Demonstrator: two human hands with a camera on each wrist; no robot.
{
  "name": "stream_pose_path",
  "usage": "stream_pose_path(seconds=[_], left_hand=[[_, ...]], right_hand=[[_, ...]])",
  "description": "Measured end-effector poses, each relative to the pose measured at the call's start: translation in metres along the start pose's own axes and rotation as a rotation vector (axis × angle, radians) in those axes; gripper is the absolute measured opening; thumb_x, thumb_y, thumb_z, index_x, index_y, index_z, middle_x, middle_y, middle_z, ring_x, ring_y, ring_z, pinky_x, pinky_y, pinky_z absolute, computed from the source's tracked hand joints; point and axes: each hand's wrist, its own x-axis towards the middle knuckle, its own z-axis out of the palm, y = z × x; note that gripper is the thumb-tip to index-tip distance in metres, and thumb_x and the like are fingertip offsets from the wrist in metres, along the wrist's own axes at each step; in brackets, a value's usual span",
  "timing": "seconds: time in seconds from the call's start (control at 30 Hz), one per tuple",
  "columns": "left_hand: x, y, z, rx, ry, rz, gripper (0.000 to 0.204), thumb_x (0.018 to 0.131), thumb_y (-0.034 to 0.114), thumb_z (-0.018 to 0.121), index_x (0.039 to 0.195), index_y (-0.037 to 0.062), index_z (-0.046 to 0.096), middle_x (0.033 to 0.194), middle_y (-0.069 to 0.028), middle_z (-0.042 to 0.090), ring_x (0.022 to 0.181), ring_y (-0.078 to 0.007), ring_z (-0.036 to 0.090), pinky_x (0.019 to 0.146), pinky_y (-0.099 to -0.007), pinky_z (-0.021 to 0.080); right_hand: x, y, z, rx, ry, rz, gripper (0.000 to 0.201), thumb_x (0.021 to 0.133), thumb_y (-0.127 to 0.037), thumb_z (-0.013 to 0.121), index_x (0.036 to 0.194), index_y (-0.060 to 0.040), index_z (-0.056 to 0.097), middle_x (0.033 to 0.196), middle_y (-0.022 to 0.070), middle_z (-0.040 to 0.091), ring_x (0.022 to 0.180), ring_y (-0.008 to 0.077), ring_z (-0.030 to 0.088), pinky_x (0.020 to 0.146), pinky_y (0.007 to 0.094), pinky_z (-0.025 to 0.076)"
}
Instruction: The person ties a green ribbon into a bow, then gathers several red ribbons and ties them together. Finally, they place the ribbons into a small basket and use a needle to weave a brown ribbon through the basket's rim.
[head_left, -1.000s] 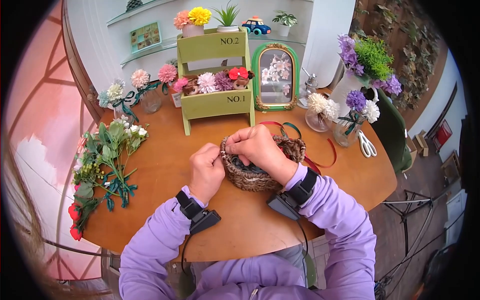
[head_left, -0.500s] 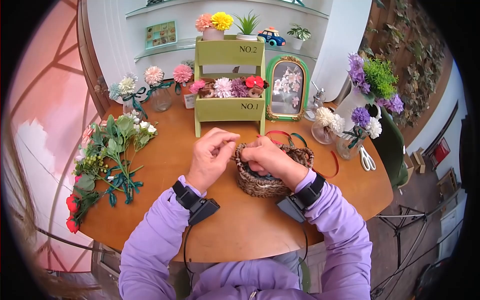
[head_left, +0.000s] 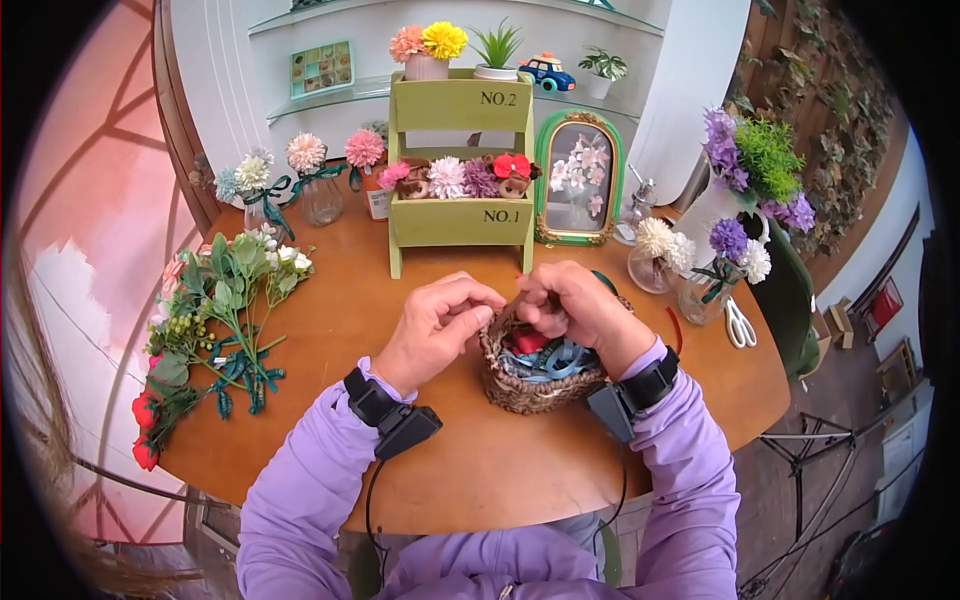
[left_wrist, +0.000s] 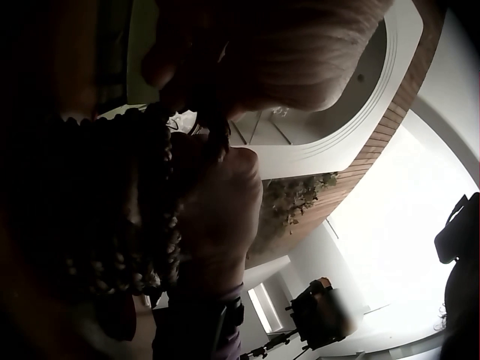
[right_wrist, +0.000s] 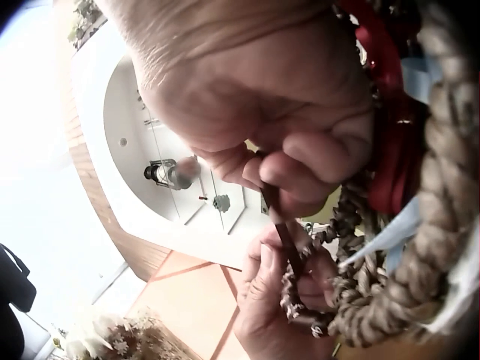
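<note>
A woven brown basket [head_left: 530, 396] stands on the table, with red ribbon [head_left: 527, 341] and blue ribbon [head_left: 562, 366] inside. At its left end, my left hand [head_left: 437, 328] pinches the lower end of a thin dark brown strip [right_wrist: 282, 229] close by the braided rim [right_wrist: 450, 172]. Above the basket, my right hand [head_left: 588, 308] holds the strip's upper part between thumb and curled fingers. The strip runs slanting between both hands. In the dim left wrist view, the left fingertips overlap the rim and partly hide the grip.
Artificial flower stems [head_left: 235, 320] lie at the left. A green two-tier stand [head_left: 460, 220] and a framed picture [head_left: 578, 180] stand behind the basket. Flower vases [head_left: 700, 295] and white-handled scissors [head_left: 740, 325] are on the right.
My left hand has come back to the basket's left end after lifting off it. My right hand has risen and shifted right, uncovering the ribbons and drawing up the brown strip.
</note>
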Motion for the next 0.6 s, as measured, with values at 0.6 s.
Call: stream_pose_path(seconds=[0.6], left_hand=[[0.004,0.027,-0.019,0.592,-0.237,0.446,0.016,0.077,-0.008,0.063,0.091,0.0002,0.065,0.079,-0.0115,0.058,0.070,-0.0276,0.062,0.061,-0.0355,0.050]], right_hand=[[-0.014,-0.013,0.039,0.037,-0.044,-0.240,0.022,0.097,-0.022,0.057,0.087,-0.0023,0.057,0.087,0.0158,0.070,0.048,0.0102,0.046,0.042,0.0228,0.032]])
